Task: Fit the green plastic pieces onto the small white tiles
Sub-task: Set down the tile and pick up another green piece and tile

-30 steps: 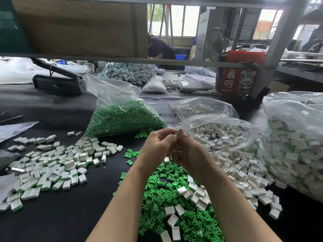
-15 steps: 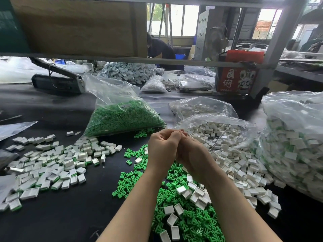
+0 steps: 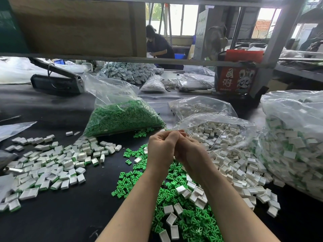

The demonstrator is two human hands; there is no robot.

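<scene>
A black desk carries everything, with a shelf frame crossing above its far side. At the right edge slumps the biggest clear bag, packed with white tiles that show green. Left of it, an open bag of plain white tiles spills a long drift of small white tiles toward the near edge. Near the middle of the desk lies a bag of green plastic pieces, and a loose heap of green plastic pieces spreads along the near edge beneath the forearms, with a few white tiles scattered on top. Toward the left edge sits a wide scatter of finished tiles, white with green edges. A red box stands at the far side beside a frame post. Above the green heap the left hand and right hand are pressed together, fingers curled inward at the tips; whatever they pinch is hidden between them, so I cannot tell what it is.
</scene>
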